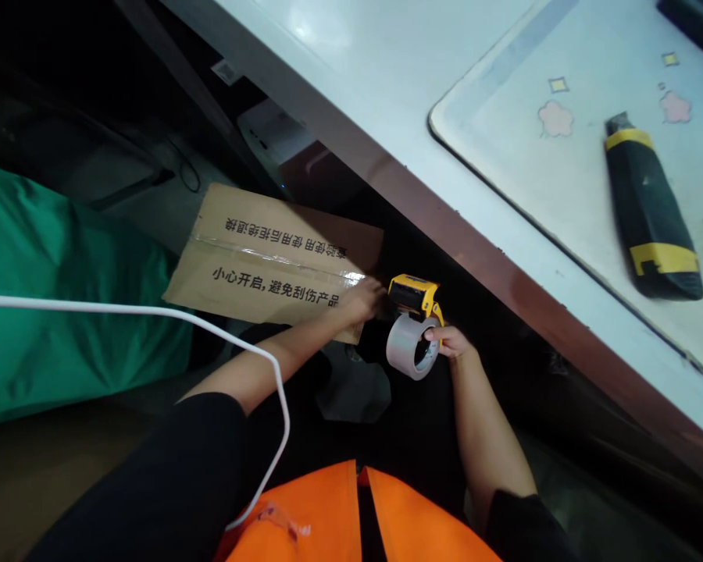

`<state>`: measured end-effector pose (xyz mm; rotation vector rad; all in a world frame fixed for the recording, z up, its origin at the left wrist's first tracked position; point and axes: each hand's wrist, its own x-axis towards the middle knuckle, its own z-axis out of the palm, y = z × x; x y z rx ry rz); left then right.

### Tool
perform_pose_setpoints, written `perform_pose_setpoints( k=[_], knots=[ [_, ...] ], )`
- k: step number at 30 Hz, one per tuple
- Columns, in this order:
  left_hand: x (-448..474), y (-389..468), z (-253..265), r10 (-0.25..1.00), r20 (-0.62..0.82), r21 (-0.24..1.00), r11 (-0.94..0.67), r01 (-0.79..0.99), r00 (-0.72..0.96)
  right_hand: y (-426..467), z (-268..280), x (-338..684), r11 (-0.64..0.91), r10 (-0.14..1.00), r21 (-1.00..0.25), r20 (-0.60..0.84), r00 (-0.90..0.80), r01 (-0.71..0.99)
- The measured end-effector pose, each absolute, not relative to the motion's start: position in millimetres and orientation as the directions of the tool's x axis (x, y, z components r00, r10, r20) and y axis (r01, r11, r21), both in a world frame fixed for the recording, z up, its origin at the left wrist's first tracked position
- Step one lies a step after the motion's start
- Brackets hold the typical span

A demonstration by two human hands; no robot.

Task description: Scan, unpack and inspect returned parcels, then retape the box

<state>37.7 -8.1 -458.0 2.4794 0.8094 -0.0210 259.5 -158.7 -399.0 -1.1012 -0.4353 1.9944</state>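
A brown cardboard box (258,254) with black printed characters lies below the table edge, a strip of clear tape (281,256) running along its top seam. My left hand (364,298) rests on the right end of the box, near the end of the tape strip. Its fingers look stretched out, though dim light blurs their tips. In my right hand (450,342) is a yellow and black tape dispenser (415,295) carrying a large roll of clear tape (403,345). The dispenser is just right of the box, with my fingers around its side and the roll's core.
A white table (351,70) slants across the upper right, with a patterned mat (504,133) on it. A black and yellow utility knife (650,207) lies on the mat. Green fabric (64,297) is at left, and a white cord (211,321) crosses above my left arm.
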Motion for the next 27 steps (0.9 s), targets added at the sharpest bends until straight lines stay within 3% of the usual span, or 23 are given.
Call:
perform_pose_setpoints(
  k=[3,6,10,12,17,21,23,27],
  knots=[
    [-13,46,-443,0.772,-0.139,0.404,-0.527,0.747,0.620,-163,-396,258,-0.617,0.783,-0.621,-0.546,-0.297,-0.484],
    [-86,92,-440,0.951,-0.096,0.346,-0.244,0.906,0.293,-166,-389,256,-0.608,0.789,-0.619,-0.540,-0.293,-0.497],
    [-183,117,-456,0.977,-0.144,0.288,0.194,0.938,-0.158,-166,-380,254,-0.593,0.798,-0.611,-0.533,-0.280,-0.525],
    [-213,120,-467,0.946,-0.151,0.276,0.318,0.907,-0.286,-166,-377,254,-0.595,0.795,-0.602,-0.539,-0.278,-0.533],
    [-240,140,-483,0.917,-0.109,0.225,0.398,0.889,-0.383,-167,-378,255,-0.622,0.769,-0.573,-0.576,-0.277,-0.534],
    [-228,144,-489,0.911,-0.102,0.265,0.412,0.872,-0.400,-164,-378,255,-0.639,0.752,-0.558,-0.597,-0.280,-0.529],
    [-209,131,-490,0.927,-0.087,0.279,0.375,0.884,-0.366,-161,-379,254,-0.645,0.748,-0.554,-0.598,-0.287,-0.526],
    [-155,93,-487,0.964,-0.193,0.281,0.232,0.931,-0.182,-158,-380,252,-0.650,0.749,-0.558,-0.584,-0.313,-0.516]
  ],
)
